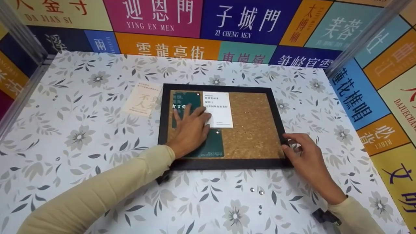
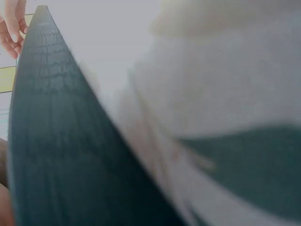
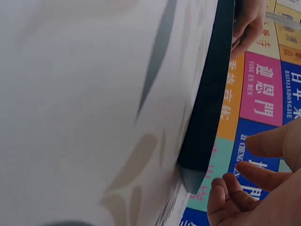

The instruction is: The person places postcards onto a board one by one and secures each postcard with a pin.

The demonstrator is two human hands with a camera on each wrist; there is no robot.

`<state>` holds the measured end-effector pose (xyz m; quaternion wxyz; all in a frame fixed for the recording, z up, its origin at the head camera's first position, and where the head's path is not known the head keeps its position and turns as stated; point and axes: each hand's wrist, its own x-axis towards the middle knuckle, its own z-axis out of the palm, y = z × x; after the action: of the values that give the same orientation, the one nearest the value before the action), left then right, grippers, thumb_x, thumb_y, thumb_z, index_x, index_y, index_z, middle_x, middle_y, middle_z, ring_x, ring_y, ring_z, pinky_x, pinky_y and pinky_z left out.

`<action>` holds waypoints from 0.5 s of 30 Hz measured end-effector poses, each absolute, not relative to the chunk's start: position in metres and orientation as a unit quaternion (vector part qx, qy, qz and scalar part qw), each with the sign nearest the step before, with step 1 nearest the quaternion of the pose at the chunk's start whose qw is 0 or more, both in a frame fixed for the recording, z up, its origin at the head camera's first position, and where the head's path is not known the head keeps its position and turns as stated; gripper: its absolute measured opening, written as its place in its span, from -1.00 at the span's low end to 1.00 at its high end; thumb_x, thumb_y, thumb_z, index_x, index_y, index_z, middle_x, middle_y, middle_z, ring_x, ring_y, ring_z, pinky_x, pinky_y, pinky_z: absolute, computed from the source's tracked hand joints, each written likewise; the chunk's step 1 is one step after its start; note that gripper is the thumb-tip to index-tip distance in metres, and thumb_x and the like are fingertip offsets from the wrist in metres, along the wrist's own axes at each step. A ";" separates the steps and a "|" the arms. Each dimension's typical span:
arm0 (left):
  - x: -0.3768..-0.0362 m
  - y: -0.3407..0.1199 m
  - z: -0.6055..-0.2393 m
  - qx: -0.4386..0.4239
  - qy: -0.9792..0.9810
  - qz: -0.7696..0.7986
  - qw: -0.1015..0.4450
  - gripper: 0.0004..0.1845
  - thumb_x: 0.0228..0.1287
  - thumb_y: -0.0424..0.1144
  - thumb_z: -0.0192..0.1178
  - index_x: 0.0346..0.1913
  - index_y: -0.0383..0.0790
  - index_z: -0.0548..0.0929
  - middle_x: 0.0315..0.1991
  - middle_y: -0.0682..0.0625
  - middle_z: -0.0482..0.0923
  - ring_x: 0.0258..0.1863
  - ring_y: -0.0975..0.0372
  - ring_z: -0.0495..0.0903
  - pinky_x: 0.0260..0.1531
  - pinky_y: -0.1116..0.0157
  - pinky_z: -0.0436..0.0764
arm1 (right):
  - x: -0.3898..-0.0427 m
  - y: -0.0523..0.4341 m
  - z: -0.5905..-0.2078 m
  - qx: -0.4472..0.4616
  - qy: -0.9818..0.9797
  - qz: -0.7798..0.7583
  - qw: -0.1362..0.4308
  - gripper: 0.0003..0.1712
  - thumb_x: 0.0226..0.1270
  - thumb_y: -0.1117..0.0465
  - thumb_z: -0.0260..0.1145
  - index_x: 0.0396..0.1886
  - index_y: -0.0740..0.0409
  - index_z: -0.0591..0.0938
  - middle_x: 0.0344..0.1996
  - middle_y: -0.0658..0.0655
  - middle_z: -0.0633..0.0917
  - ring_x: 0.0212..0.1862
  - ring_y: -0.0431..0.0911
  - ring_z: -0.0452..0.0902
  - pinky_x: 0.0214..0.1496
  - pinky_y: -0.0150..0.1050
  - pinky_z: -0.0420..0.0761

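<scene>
A cork board [image 1: 253, 130] in a black frame [image 1: 224, 164] lies flat on the flowered table. My left hand [image 1: 191, 126] presses flat on a dark green card [image 1: 211, 146] on the cork. Its straight fingers reach a green card with white characters [image 1: 187, 99] and the edge of a white card [image 1: 218, 109]. A small shiny pin [image 1: 217, 131] sits at the green card's corner. My right hand [image 1: 301, 154] rests against the frame's lower right corner, thumb on the frame and fingers loosely curled, holding nothing. The right wrist view shows those fingers [image 3: 256, 174] just off the frame's corner [image 3: 202, 141].
A cream card [image 1: 143, 99] lies on the table [image 1: 81, 130] left of the frame. Several loose pins [image 1: 260, 192] lie near the front edge. Walls of coloured sign panels [image 1: 169, 16] and metal posts [image 1: 22, 39] close in the table. The left wrist view is a blur of the frame edge [image 2: 56, 141].
</scene>
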<state>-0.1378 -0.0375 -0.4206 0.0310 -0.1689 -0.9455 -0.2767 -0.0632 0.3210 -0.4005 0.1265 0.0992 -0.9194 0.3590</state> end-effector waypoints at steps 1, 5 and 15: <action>-0.138 -0.037 -0.421 -0.169 -0.946 -0.276 0.031 -0.63 0.64 -0.22 0.29 0.39 -0.11 0.73 0.59 -0.16 0.45 0.67 -0.41 0.11 0.45 -0.67 -0.20 | -0.060 0.319 -0.400 0.112 -0.918 0.359 0.129 -0.61 0.40 0.52 0.50 0.19 0.31 0.77 -0.01 0.21 0.74 -0.10 -0.29 0.58 -0.12 -0.58 0.50; -0.138 -0.038 -0.420 -0.167 -0.947 -0.273 0.027 -0.65 0.65 -0.21 0.28 0.37 -0.09 0.73 0.61 -0.14 0.43 0.68 -0.39 0.08 0.46 -0.66 -0.20 | -0.047 0.309 -0.401 0.153 -0.913 0.357 0.122 -0.57 0.33 0.57 0.53 0.18 0.34 0.77 -0.01 0.16 0.75 -0.08 -0.24 0.66 -0.06 -0.60 0.58; -0.139 -0.038 -0.420 -0.168 -0.946 -0.277 0.015 -0.62 0.68 -0.19 0.25 0.42 -0.08 0.70 0.64 -0.13 0.39 0.70 -0.38 0.04 0.47 -0.65 -0.26 | -0.022 0.292 -0.401 0.194 -0.919 0.324 0.110 -0.54 0.29 0.50 0.59 0.18 0.26 0.78 0.15 0.10 0.74 0.17 0.04 0.71 0.19 -0.54 0.55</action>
<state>-0.1386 -0.0380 -0.4200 0.0151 -0.1677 -0.9461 -0.2768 -0.0220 0.2919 -0.4006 0.1103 0.1939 -0.9193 0.3241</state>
